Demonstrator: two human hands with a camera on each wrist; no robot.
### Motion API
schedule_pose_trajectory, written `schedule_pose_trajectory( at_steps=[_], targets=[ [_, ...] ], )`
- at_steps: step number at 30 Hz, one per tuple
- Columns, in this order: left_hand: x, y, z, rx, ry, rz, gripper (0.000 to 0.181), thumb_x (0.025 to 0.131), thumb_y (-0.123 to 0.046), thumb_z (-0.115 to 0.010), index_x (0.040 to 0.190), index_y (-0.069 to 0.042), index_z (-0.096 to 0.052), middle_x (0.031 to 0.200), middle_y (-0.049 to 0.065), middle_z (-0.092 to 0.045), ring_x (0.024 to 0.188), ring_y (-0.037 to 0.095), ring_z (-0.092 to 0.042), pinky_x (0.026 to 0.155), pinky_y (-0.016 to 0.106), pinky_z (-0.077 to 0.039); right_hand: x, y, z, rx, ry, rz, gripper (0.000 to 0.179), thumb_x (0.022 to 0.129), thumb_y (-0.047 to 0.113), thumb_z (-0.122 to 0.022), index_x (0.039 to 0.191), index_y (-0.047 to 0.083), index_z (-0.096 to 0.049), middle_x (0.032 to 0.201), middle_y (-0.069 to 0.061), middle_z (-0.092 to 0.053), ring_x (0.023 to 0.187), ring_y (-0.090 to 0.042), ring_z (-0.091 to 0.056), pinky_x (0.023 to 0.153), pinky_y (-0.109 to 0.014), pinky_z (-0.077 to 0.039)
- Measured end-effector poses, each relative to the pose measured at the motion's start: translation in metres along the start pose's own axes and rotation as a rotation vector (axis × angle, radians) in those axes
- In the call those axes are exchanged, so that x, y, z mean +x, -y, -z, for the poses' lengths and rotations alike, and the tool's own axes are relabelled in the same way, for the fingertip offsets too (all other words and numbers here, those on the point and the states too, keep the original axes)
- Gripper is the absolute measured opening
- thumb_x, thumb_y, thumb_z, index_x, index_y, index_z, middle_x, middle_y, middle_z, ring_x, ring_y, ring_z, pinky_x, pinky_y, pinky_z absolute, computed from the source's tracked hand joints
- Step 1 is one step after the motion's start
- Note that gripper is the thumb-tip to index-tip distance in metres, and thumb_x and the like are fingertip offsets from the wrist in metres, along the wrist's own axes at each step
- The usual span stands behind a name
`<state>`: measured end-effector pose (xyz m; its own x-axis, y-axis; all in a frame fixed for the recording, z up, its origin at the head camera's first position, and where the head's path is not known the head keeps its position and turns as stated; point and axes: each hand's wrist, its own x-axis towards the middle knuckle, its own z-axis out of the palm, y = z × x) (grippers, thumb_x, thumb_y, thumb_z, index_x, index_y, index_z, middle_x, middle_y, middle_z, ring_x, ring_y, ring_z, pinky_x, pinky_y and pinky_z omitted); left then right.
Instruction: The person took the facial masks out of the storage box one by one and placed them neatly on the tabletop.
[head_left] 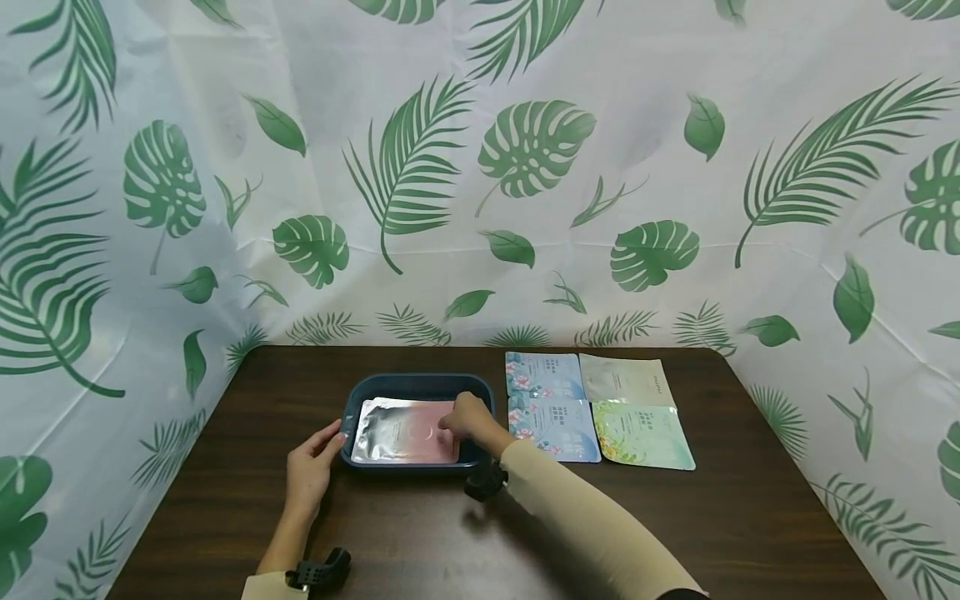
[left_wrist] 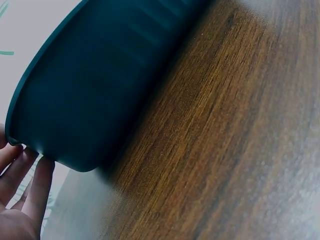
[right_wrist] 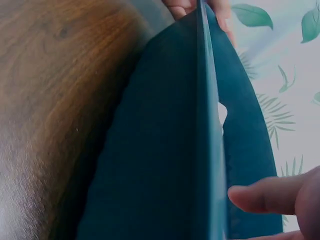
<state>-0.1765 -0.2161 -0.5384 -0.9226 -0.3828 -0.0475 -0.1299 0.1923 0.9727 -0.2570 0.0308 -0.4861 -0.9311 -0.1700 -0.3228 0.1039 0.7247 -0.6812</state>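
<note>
A dark blue rectangular basin [head_left: 420, 468] stands on the brown table, with a shiny silver-and-pink mask sachet [head_left: 408, 433] lying flat inside it. Pale edges at the sachet's left hint at others beneath. My left hand [head_left: 311, 471] grips the basin's left end by the rim; in the left wrist view its fingers [left_wrist: 42, 182] press against the outer wall. My right hand [head_left: 472, 421] reaches over the right side of the basin, fingers down by the sachet's right edge. In the right wrist view the thumb [right_wrist: 265, 195] is extended inside the basin, nothing visibly pinched; the other fingers are mostly hidden.
Right of the basin, flat mask sachets lie in two rows: a blue floral one [head_left: 543, 375], another blue one [head_left: 555, 429] before it, a cream one [head_left: 626, 381] and a green one [head_left: 645, 437]. A leaf-patterned curtain [head_left: 450, 192] hangs behind the table [head_left: 405, 542].
</note>
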Motion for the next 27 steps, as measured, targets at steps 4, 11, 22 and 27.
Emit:
schedule_pose_trajectory(
  at_steps=[4, 11, 22, 27],
  targets=[
    [-0.0006, 0.0001, 0.0007, 0.008, -0.003, -0.004, 0.034, 0.095, -0.016, -0.064, 0.126, -0.004, -0.065, 0.129, 0.016, -0.064, 0.089, -0.015, -0.053, 0.075, 0.006, -0.044, 0.0011, -0.0023, -0.0042, 0.107, -0.074, 0.013, 0.023, 0.084, 0.004, -0.068, 0.062, -0.001, -0.064, 0.050, -0.003, -0.049, 0.049, -0.017, -0.055, 0.043, -0.022, -0.041],
    [-0.0014, 0.0003, 0.0010, 0.015, 0.013, -0.003, 0.036, 0.095, -0.020, -0.064, 0.127, -0.004, -0.064, 0.131, 0.016, -0.062, 0.092, -0.017, -0.051, 0.077, 0.005, -0.043, 0.0005, -0.0013, -0.0069, 0.232, -0.082, -0.014, 0.009, 0.082, 0.000, -0.067, 0.075, -0.006, -0.072, 0.054, -0.005, -0.055, 0.050, -0.016, -0.056, 0.052, -0.030, -0.052],
    [-0.0015, -0.0021, 0.0012, -0.010, 0.011, -0.014, 0.035, 0.095, -0.017, -0.064, 0.126, -0.002, -0.064, 0.130, 0.017, -0.063, 0.089, -0.014, -0.054, 0.076, 0.006, -0.045, -0.0011, -0.0010, -0.0063, 0.258, -0.025, 0.011, 0.016, 0.087, 0.001, -0.065, 0.100, -0.005, -0.071, 0.086, -0.014, -0.067, 0.064, -0.019, -0.061, 0.054, -0.027, -0.054],
    [-0.0016, -0.0018, 0.0015, -0.004, 0.020, -0.007, 0.036, 0.095, -0.019, -0.064, 0.127, -0.003, -0.064, 0.131, 0.017, -0.063, 0.090, -0.014, -0.054, 0.076, 0.006, -0.045, -0.0019, -0.0012, -0.0077, 0.279, 0.023, 0.004, 0.026, 0.087, -0.003, -0.060, 0.113, -0.006, -0.064, 0.093, -0.019, -0.067, 0.067, -0.023, -0.066, 0.056, -0.035, -0.058]
  ],
)
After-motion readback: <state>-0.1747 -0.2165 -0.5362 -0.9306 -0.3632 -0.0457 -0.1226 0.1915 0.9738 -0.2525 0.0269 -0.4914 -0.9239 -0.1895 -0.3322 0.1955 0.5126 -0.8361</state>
